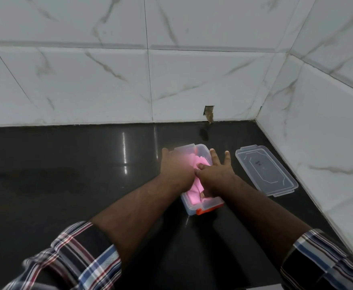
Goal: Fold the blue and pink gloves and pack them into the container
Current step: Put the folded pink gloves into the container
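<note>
A clear rectangular container (203,150) with an orange clip at its near end stands on the dark counter. Pink glove fabric (193,196) fills it. My left hand (175,170) lies over the container's left side and presses down on the pink glove; its fingers are blurred. My right hand (217,172) lies over the right side with fingers spread straight, thumb touching the pink fabric. No blue glove shows; the hands and the pink fabric hide whatever lies beneath.
The container's clear lid (265,170) lies flat on the counter to the right, close to the side wall. Tiled walls meet in a corner behind and to the right. A small hole (209,114) marks the back wall's base.
</note>
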